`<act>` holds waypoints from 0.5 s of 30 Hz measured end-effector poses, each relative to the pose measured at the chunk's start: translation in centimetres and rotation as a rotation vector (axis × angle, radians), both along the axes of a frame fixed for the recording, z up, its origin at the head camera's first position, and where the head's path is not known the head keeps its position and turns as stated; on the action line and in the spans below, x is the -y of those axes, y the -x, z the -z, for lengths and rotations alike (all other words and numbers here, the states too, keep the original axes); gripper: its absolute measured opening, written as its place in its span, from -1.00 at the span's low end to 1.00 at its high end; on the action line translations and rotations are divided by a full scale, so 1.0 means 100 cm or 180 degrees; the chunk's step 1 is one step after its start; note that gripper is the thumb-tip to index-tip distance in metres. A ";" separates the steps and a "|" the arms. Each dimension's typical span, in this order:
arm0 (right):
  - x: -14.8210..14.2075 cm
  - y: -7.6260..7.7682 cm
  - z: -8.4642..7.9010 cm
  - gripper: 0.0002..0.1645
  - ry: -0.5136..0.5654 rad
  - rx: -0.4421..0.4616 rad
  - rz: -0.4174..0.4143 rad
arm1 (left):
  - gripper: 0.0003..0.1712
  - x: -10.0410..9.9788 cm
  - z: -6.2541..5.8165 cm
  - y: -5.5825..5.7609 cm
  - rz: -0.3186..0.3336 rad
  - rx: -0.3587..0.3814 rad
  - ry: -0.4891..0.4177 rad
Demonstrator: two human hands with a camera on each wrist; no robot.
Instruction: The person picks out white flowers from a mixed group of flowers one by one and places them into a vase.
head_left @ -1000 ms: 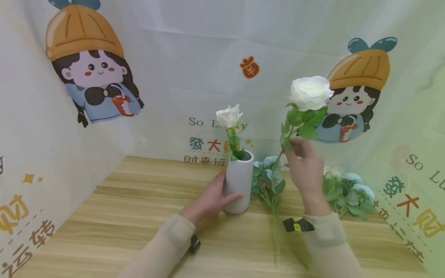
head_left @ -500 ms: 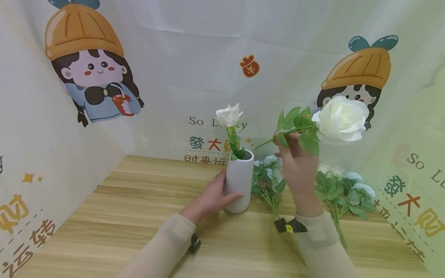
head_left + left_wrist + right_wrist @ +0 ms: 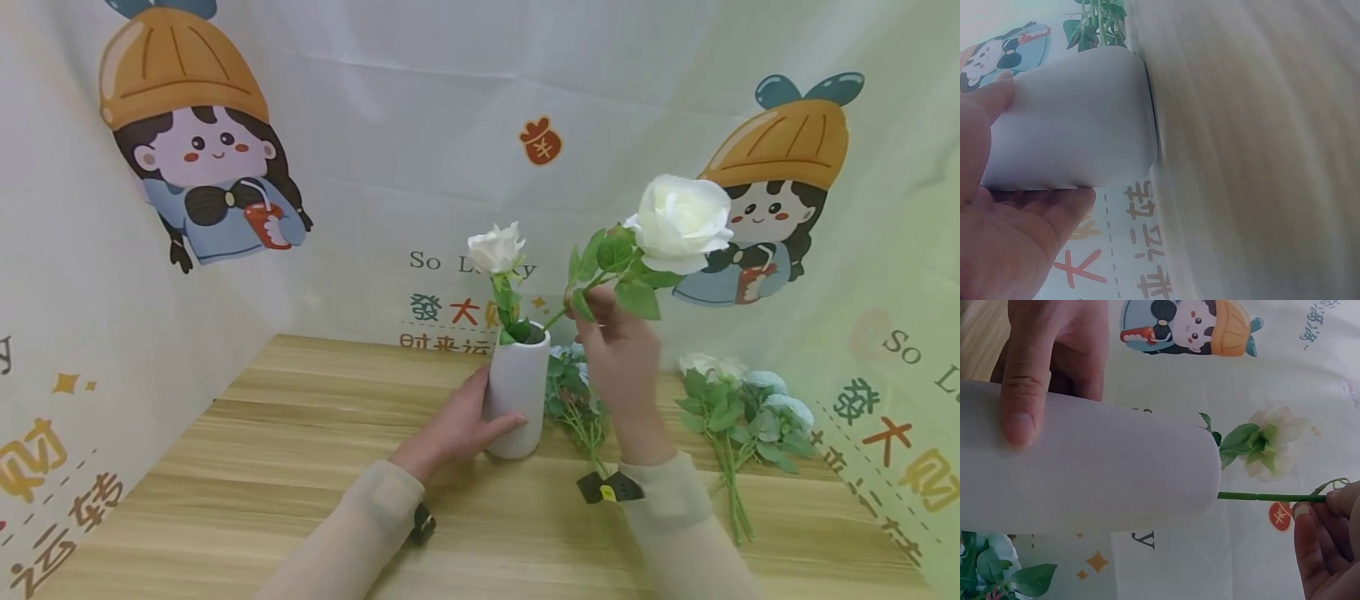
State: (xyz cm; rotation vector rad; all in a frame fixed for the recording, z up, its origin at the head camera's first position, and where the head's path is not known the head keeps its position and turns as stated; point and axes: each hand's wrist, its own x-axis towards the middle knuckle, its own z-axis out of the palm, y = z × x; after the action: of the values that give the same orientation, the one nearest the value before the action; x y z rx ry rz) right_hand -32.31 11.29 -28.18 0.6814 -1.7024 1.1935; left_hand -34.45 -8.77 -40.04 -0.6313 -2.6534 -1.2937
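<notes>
A white vase (image 3: 517, 400) stands upright on the wooden table. My left hand (image 3: 461, 425) grips it from the left, with the thumb across its front. One white rose (image 3: 497, 248) rises from the vase's mouth. Above and to the right, my right hand (image 3: 622, 358) pinches the green stem (image 3: 1260, 497) of a larger white rose (image 3: 682, 223), which leans to the right. In the right wrist view that stem runs straight to the vase's rim, where its lower part passes out of sight. In the left wrist view the fingers wrap the vase's lower body (image 3: 1085, 119).
Beside the vase lies a bunch of pale blue flowers (image 3: 573, 379), partly behind my right hand. Farther right, white and pale blue flowers (image 3: 750, 408) lie with their stems toward me. A printed cloth (image 3: 375, 167) hangs behind and at both sides of the table (image 3: 247, 475).
My right hand has moved left toward the vase. The larger rose tipped from upright to the right, and its stem came up to the vase's mouth. The left hand stayed put.
</notes>
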 end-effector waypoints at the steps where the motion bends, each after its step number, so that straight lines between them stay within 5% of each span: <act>1: 0.000 0.004 0.004 -0.84 -0.0070 0.0046 0.0112 | 0.07 0.000 0.000 0.000 -0.0005 -0.0012 0.0006; 6: 0.004 0.013 0.013 -0.83 -0.0347 0.0252 0.0514 | 0.07 -0.001 0.000 0.000 0.0000 -0.0082 0.0019; 15: 0.012 0.016 0.027 -0.76 -0.0561 0.0771 0.0531 | 0.06 0.000 -0.001 -0.001 0.0002 -0.0074 0.0022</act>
State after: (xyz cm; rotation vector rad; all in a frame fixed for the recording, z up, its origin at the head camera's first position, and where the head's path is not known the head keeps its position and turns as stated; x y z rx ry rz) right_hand -33.86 10.11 -30.92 0.5021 -2.0430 1.0500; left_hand -34.35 -8.76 -39.93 -0.6440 -2.6407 -1.2699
